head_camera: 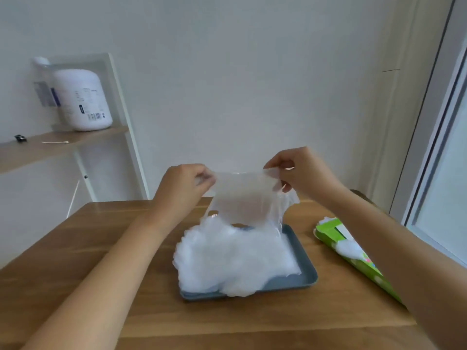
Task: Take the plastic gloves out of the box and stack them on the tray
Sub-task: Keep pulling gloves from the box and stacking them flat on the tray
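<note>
A clear plastic glove [243,198] hangs stretched between my two hands, above the far end of the tray. My left hand [184,184] pinches its left top corner and my right hand [300,170] pinches its right top corner. Below it, a blue-grey tray [307,270] on the wooden table carries a loose heap of clear gloves [232,258]. The green glove box [353,258] lies flat to the right of the tray, with white glove plastic poking from its opening; my right forearm hides its near end.
The wooden table [121,248] ends close to a white wall. At the left stands a shelf [50,145] holding a white jug [83,99] and small items. A window frame [434,137] runs down the right side.
</note>
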{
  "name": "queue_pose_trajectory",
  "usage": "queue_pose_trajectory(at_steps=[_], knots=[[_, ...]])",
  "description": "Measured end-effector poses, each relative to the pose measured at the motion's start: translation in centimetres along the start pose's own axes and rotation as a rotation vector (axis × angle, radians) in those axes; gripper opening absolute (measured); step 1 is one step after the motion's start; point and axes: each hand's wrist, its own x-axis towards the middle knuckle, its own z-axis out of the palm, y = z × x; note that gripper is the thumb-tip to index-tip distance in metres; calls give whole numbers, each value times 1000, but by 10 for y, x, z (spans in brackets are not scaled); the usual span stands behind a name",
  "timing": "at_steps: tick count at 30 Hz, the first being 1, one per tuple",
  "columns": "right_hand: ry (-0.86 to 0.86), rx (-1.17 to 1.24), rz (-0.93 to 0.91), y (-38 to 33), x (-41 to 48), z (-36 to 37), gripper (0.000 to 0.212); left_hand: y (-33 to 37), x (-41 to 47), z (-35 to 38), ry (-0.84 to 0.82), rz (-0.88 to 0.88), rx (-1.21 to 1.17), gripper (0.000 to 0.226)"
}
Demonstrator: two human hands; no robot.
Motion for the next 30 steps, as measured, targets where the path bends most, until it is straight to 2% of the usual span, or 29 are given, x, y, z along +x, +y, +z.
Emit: queue_pose_trajectory(at_steps=[3, 5, 7, 9, 12, 15, 19, 23, 26, 30], knots=[[57, 76, -42, -8, -15, 10, 15, -7, -8, -9, 145, 147, 75, 3], [75, 142, -56, -8, -29, 14, 13, -17, -19, -7, 181, 275, 142, 9], [70, 127, -57, -3, -43, 21, 19, -28, -31, -1, 165, 360, 174, 13], [60, 10, -86, 9, -54, 31, 23, -39, -43, 9, 132, 383, 197, 18], [5, -104, -113, 29, -66, 52, 12, -57, -58, 28, 67, 380, 209, 18], [-104, -185, -29, 48, -72, 72, 10, -78, -67, 49, -52, 291, 244, 22], [-246, -235, 167, 66, -78, 100, 20, -87, -75, 65, -266, 176, 309, 24], [-304, -312, 226, 71, -84, 113, 26, -97, -76, 69, -341, 46, 407, 32], [-307, -289, 219, 75, -86, 115, 26, -97, -72, 62, -269, -73, 409, 42], [-313, -226, 216, 79, -90, 118, 26, -82, -62, 46, 43, -101, 309, 50]])
